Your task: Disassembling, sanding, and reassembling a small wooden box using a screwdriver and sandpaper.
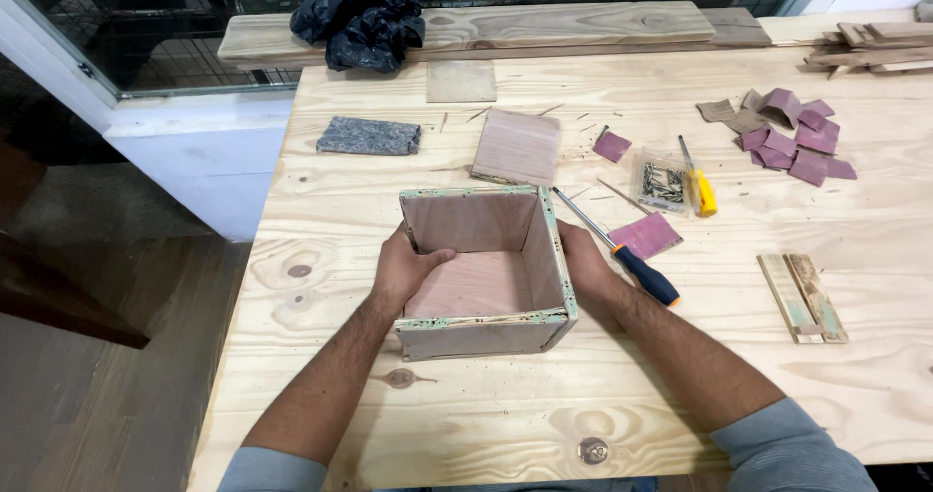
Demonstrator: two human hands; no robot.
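Two forearms in grey-blue sleeves reach up from the bottom edge over the pale pine surface [486,414]. Between them sits an open wooden box [483,269] with rough, green-flecked edges, resting on the surface near its front edge and left of its middle. The left hand [406,271] grips the box's left wall, its thumb hooked over the rim into the inside and the rest of the hand outside. The right hand [586,271] lies flat against the outside of the right wall, fingers together; its fingertips are hidden behind the wall.

Just right of the right hand lies a long screwdriver [616,249] with a dark blue and orange handle, its shaft running up toward the box's far right corner. Beside it is a purple square of sandpaper [645,236]. Farther right, two short wooden strips [803,297] lie side by side.

Beyond the box lies a square wooden panel [516,147], flat on the surface. To its right are a clear bag of nails [663,183] and a small yellow-handled screwdriver [699,183], then a scatter of purple sandpaper pieces [792,142]. To the left lies a grey block [369,136]. At the far edge, a black plastic bag [360,18] is heaped on a long plank [564,24].
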